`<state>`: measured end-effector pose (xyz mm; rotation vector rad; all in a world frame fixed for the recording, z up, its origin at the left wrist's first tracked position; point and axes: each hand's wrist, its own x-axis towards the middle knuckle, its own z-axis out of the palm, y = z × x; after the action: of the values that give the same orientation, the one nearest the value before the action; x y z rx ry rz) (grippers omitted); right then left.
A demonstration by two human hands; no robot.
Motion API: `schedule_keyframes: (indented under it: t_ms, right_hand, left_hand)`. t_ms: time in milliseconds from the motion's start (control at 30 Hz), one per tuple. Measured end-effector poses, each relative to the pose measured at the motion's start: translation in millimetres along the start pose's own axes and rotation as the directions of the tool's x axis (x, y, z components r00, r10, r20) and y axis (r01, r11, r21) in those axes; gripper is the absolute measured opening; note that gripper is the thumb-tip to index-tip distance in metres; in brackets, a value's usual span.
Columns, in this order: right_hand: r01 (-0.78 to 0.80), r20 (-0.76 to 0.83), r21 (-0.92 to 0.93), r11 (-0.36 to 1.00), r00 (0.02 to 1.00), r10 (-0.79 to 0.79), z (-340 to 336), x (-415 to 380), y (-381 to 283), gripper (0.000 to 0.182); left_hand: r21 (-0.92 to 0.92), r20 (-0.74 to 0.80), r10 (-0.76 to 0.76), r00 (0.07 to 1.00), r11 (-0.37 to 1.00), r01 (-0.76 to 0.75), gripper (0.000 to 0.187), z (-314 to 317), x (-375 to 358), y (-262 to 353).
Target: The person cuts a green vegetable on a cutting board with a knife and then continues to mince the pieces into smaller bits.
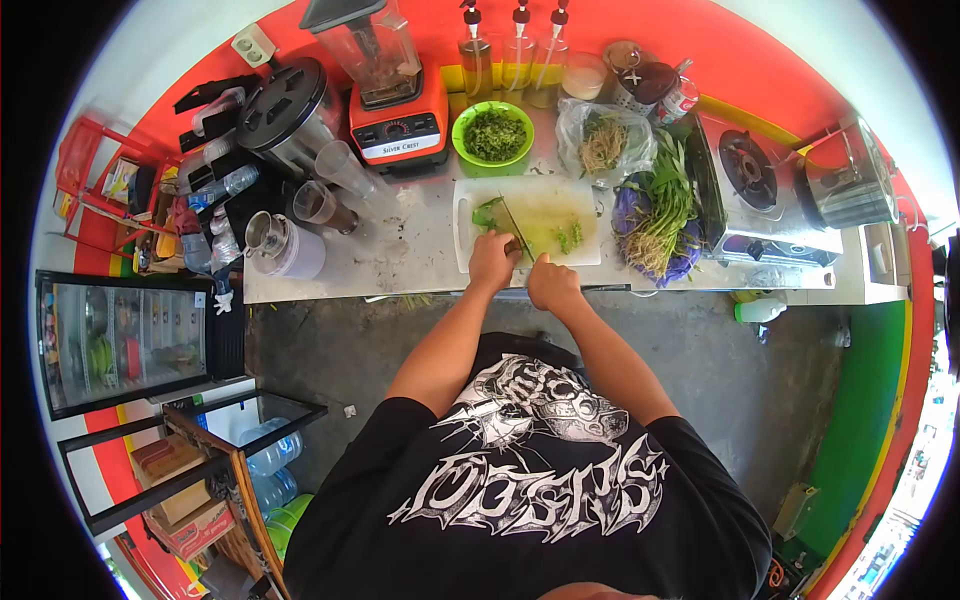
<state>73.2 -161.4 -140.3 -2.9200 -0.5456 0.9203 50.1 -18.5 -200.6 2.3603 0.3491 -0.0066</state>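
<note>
In the head view, the left hand (pixel 495 260) is curled over the near edge of the cutting board (pixel 540 222), its fingers bent down against the leafy greens (pixel 488 214), though the grasp is partly hidden and the exact finger contact is hard to make out. The right hand (pixel 553 284) is closed around the handle of the knife (pixel 519 228), whose blade slants away across the board, just beside the left hand. The leafy greens lie on the left part of the board, and small chopped pieces (pixel 569 238) lie on its right part, apart from the blade. Beyond the board stands a green bowl (pixel 461 150) filled with chopped greens (pixel 494 134). To the right of the board, a rooted bundle (pixel 662 210) rests on a purple wrapping (pixel 684 266), near the stove (pixel 750 172). A clear plastic bag (pixel 644 143) holding roots (pixel 602 145) lies behind that bundle, and the blender (pixel 398 125) stands left of the bowl.
</note>
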Motion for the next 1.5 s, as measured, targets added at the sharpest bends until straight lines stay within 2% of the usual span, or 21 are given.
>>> schedule_keyframes:
  t_ms: [100, 167, 233, 300, 367, 533, 600, 667, 800, 867, 1000, 1133, 1200, 1367, 1433, 1500]
  right_hand:
    - [-0.015, 0.004, 0.064, 0.998, 1.0, 0.015, 4, 4, 1, 0.036]
    - [0.035, 0.003, 0.099, 0.994, 0.999, -0.036, -4, 10, 3, 0.033]
    - [0.043, 0.026, 0.074, 0.996, 0.999, -0.045, -14, 2, 2, 0.033]
    - [0.052, 0.048, 0.045, 0.998, 0.997, -0.054, -13, -3, 2, 0.032]
    - [0.0, 0.02, 0.052, 0.999, 1.0, -0.001, 0, -6, 1, 0.031]
    - [0.03, -0.014, 0.122, 0.992, 0.999, -0.029, 1, 8, -3, 0.033]
    - [0.048, -0.016, 0.137, 0.989, 0.999, -0.047, -6, 8, -4, 0.034]
    - [0.043, 0.026, 0.039, 0.998, 0.999, -0.044, -12, 5, -5, 0.036]
    - [0.005, 0.01, 0.022, 1.0, 1.0, -0.005, 7, -2, -5, 0.036]
    - [0.02, -0.005, 0.099, 0.995, 1.0, -0.019, 13, 0, -4, 0.035]
    - [0.043, -0.016, 0.12, 0.992, 0.999, -0.041, -2, 8, -4, 0.036]
    - [0.016, -0.007, 0.051, 0.999, 1.0, -0.016, 13, 0, -5, 0.034]
    - [-0.022, -0.042, 0.056, 0.998, 0.999, 0.024, 17, -3, -6, 0.034]
    - [0.023, -0.034, 0.126, 0.992, 0.999, -0.019, 11, -3, -3, 0.032]
    - [-0.01, -0.063, 0.162, 0.987, 0.998, 0.02, 16, -7, 4, 0.031]
    - [-0.034, -0.083, 0.188, 0.982, 0.995, 0.05, 22, -8, 13, 0.031]
  left_hand:
    - [-0.043, 0.002, -0.013, 1.0, 0.999, 0.013, 0.018, 0, -1, 1]
    - [-0.024, -0.019, 0.015, 1.0, 1.0, -0.015, 0.018, 1, -3, -1]
    - [-0.001, -0.039, 0.05, 0.998, 0.999, -0.05, 0.017, -1, -3, 0]
    - [-0.017, -0.02, 0.008, 1.0, 1.0, -0.008, 0.017, -2, -3, 2]
    - [-0.026, -0.025, 0.015, 1.0, 1.0, -0.016, 0.016, -1, -3, 2]
    - [-0.026, -0.02, 0.007, 1.0, 1.0, -0.007, 0.016, -1, -4, -2]
    - [-0.005, -0.038, 0.067, 0.997, 0.998, -0.068, 0.017, -1, -3, -3]
    - [0.009, -0.034, 0.068, 0.997, 0.998, -0.067, 0.018, -1, -3, -2]
    - [0.015, -0.024, 0.02, 0.999, 1.0, -0.02, 0.018, -2, -3, 0]
    - [0.012, -0.027, 0.027, 0.999, 1.0, -0.027, 0.017, -3, -2, 0]
    - [0.004, -0.036, 0.066, 0.997, 0.998, -0.066, 0.017, -4, -5, -1]
    - [0.012, -0.045, 0.073, 0.996, 0.997, -0.072, 0.015, -3, -6, -1]
    - [-0.045, -0.118, 0.087, 0.989, 0.995, -0.093, 0.015, 1, -3, -1]
    - [-0.011, -0.166, 0.153, 0.974, 0.988, -0.157, 0.014, 14, 0, -7]
    - [-0.002, -0.14, 0.069, 0.988, 0.998, -0.07, 0.012, 17, 2, -4]
    - [0.028, -0.147, 0.072, 0.987, 0.997, -0.068, 0.01, 21, 1, 1]
